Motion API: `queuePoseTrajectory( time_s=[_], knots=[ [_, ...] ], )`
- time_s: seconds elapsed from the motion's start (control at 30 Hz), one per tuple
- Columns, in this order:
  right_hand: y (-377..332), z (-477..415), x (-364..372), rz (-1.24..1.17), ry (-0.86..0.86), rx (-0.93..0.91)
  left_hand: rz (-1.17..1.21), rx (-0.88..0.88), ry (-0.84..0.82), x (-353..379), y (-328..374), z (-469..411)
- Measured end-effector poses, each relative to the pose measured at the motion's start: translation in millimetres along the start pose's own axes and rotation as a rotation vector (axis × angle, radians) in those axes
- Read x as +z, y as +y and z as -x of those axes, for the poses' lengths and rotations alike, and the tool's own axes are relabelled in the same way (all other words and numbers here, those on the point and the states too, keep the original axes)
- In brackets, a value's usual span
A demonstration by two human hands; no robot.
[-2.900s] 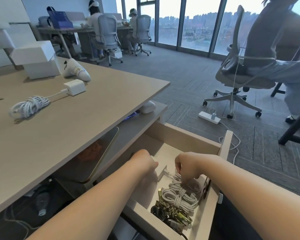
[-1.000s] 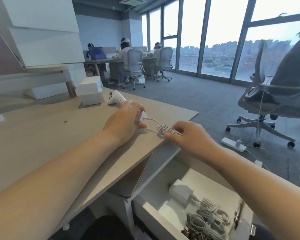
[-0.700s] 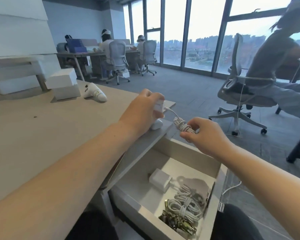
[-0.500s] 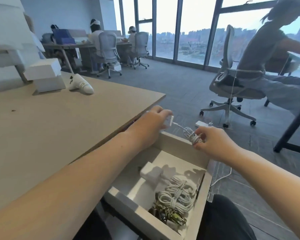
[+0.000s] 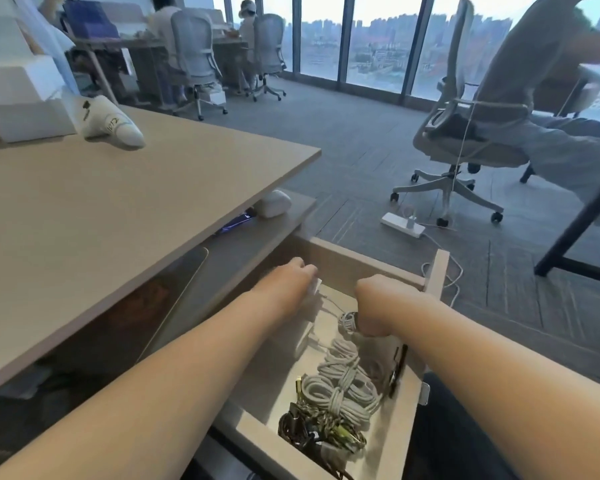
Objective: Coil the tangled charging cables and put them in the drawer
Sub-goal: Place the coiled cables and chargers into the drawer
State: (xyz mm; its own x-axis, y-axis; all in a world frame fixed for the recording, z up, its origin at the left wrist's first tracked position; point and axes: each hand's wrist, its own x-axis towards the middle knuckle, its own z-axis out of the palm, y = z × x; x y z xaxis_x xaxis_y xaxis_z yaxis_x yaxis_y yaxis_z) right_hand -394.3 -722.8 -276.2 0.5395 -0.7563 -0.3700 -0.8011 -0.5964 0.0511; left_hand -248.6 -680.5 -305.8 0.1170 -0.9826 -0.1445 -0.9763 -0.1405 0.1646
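Placing a charger in the open pale wooden drawer [image 5: 436,271], pulled out from under the beige wooden counter [image 5: 118,202]. Gripping a small white square charger block [image 5: 315,289] in the curled fingers of the left hand [image 5: 286,284], close to the drawer's back wall. Pinching the attached short white wound cable coil [image 5: 347,322] with the right hand [image 5: 381,306], knuckles up, just above the drawer floor. Linked by a thin white lead running from block to coil.

Already lying in the drawer: a second white charger block [image 5: 303,337] just below the left hand, pale grey-white coiled cables [image 5: 343,379] toward the near right, and a dark and yellow braided cable bundle [image 5: 321,433] at the near edge.

To finish well:
- Set block and coil down together on the bare floor at the back, beside the second block rather than on top of it.
- Hold the pinch on the wraps until resting flat, then let go of the coil first. Otherwise likely to spring loose and snag the coils below.
- Avoid dragging the lead across the other bundles.
- Lift both hands straight up, clear of the rim, before sliding the drawer shut.
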Motion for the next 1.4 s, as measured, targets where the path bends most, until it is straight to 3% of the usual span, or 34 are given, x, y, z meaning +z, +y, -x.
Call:
queuePoseTrajectory(
  time_s=[0.33, 0.53, 0.63, 0.83, 0.9, 1.0, 1.17, 1.33, 1.4],
  knots=[
    [-1.1, -8.0, 8.1, -0.011, -0.146, 0.038, 0.113, 0.040, -0.073, 17.2, -14.5, -11.5],
    [-1.4, -2.1, 10.2, 0.078, -0.177, 0.010, -0.036, 0.116, -0.035, 14.9, -14.6, -5.1],
    [-1.4, 3.0, 6.2, 0.048, -0.051, -0.001, -0.048, 0.049, 0.007, 0.1, -5.6, 0.7],
    [8.8, 26.6, 10.7, -0.445, 0.669, -0.022, -0.053, 0.095, 0.210, -35.4, 13.9, 24.4],
    [16.3, 38.4, 22.8, -0.545, 0.810, 0.054, -0.020, 0.115, 0.310, -53.2, 19.6, 29.3],
    [22.8, 55.0, 36.8, -0.701, 0.727, 0.190, 0.021, 0.129, 0.424, -88.7, 27.0, 40.6],
    [14.5, 62.9, 32.5, -0.928, 0.690, 0.183, 0.034, 0.114, 0.512, -139.2, 5.9, 70.5],
    [3.0, 56.1, 25.9, -0.988, 0.665, 0.224, -0.063, -0.092, 0.548, -147.9, -42.8, 95.0],
    [-5.8, 51.2, 23.3, -1.039, 0.648, 0.234, -0.092, -0.211, 0.478, -144.6, -64.1, 97.5]
  ],
)
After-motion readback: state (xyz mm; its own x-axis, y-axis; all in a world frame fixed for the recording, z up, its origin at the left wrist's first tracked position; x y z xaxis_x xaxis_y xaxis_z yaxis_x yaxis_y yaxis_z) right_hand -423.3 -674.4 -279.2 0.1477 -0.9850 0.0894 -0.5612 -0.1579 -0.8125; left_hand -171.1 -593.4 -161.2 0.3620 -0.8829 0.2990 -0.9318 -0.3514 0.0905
